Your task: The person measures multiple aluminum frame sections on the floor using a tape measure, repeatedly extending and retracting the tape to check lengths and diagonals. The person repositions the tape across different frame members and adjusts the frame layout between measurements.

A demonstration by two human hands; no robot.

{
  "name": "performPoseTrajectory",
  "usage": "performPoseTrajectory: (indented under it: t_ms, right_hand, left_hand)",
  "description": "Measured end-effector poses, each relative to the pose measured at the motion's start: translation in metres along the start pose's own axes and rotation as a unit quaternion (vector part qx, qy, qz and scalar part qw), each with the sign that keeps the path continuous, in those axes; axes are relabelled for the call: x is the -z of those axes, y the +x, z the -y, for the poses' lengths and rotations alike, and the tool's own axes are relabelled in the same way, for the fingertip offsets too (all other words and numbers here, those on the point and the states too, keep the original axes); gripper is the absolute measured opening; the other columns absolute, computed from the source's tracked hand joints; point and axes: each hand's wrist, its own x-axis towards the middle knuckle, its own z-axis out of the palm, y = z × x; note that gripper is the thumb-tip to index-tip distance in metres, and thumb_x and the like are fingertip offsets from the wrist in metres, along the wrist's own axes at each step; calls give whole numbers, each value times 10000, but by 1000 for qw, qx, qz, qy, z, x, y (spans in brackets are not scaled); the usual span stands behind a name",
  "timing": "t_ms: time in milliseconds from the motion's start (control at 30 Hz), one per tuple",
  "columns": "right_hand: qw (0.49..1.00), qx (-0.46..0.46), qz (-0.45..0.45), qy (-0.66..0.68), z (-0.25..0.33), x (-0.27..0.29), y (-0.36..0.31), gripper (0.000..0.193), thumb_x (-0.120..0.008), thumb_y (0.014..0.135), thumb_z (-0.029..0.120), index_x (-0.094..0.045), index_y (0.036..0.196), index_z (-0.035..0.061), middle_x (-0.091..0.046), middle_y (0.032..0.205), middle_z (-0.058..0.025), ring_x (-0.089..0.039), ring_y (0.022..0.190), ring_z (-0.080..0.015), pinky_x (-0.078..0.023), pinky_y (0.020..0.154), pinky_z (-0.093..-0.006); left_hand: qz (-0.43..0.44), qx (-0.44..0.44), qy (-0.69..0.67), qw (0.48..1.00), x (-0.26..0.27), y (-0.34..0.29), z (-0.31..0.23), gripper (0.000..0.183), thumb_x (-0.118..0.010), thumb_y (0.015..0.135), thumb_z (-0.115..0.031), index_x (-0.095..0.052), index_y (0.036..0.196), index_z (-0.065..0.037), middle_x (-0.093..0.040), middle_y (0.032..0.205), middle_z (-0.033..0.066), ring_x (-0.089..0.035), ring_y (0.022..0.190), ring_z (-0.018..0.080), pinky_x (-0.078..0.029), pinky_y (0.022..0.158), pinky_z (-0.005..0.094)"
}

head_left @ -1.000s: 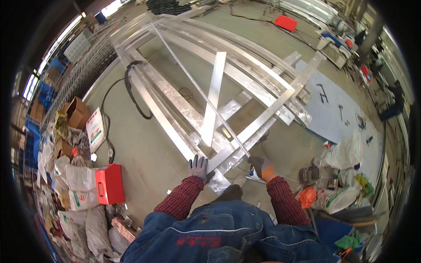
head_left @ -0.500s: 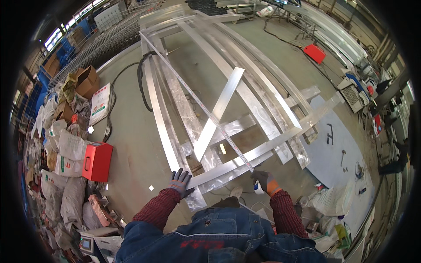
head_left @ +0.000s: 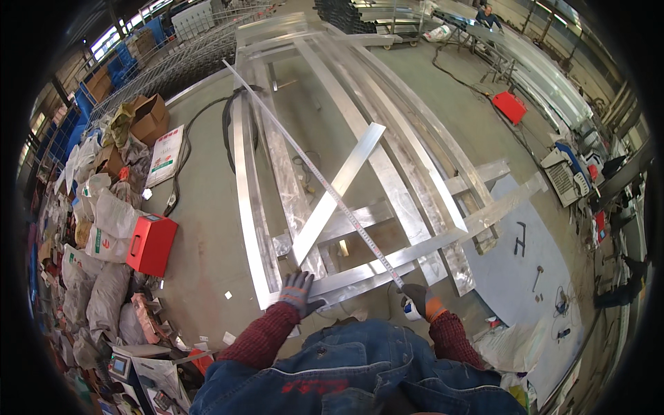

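A large frame of long silvery metal bars [head_left: 394, 181] lies in front of me, with a crossbar [head_left: 373, 265] at its near end. My left hand [head_left: 299, 293], gloved in grey and orange, rests on this crossbar near its left end, fingers spread and thumb out. The right hand [head_left: 419, 301], in a matching glove, is closed around a tape measure [head_left: 411, 311] with a blue-and-white case, mostly hidden by the fingers. Its pulled-out blade [head_left: 319, 178] runs diagonally over the frame to the far left. Under the blade, a loose flat metal strip [head_left: 339, 194] lies slantwise across the bars.
At left stand a red box [head_left: 151, 243], stuffed white sacks [head_left: 111, 304] and cardboard boxes [head_left: 149, 119]. A black cable [head_left: 232, 135] loops beside the frame. On the right, a clamp [head_left: 519, 238] and a hammer [head_left: 538, 278] lie on a pale sheet. A co-worker [head_left: 487, 17] is far back.
The view has shifted, and the frame sits lower in it. The blade's far end now lies outside the frame's far-left corner. My left hand is slightly further right along the crossbar.
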Motion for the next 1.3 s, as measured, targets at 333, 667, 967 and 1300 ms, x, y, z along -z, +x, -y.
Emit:
performPoseTrajectory:
  t_ms: [333,667,967,1300]
  right_hand:
    - [977,-108,-12,184,8,35,28,328,-568,1045,315,-687,1108,16,-683,802,-64,-658,711,-157,-528,658,-309]
    - [990,128,-48,-46,-55,117,36,260,-557,1038,219,-694,1096,5,-710,881,-97,-671,763,-181,-522,708,-323]
    - [980,-137,12,144,-84,205,26,366,-548,1050,287,-702,1227,6,-733,911,-83,-676,814,-148,-524,766,-300]
    - [988,90,50,-119,-138,269,-7,297,-586,966,74,-663,1249,29,-720,1026,-163,-731,896,-264,-562,777,-343]
  left_hand:
    - [21,5,-45,999,-20,98,-145,979,-558,875,-765,-397,1552,-76,-360,1635,164,-301,1524,361,-210,1250,539]
    - [21,115,-86,989,-27,162,-206,912,-482,941,-732,-395,1562,-69,-353,1644,167,-333,1509,382,-213,1253,521]
    - [16,241,-83,967,-38,210,-235,761,-393,1014,-653,-484,1515,-88,-474,1568,137,-419,1466,303,-290,1219,469]
    - [-64,237,-69,967,-46,210,-241,626,-512,985,-582,-650,1332,-79,-618,1400,156,-564,1311,334,-402,1138,448]
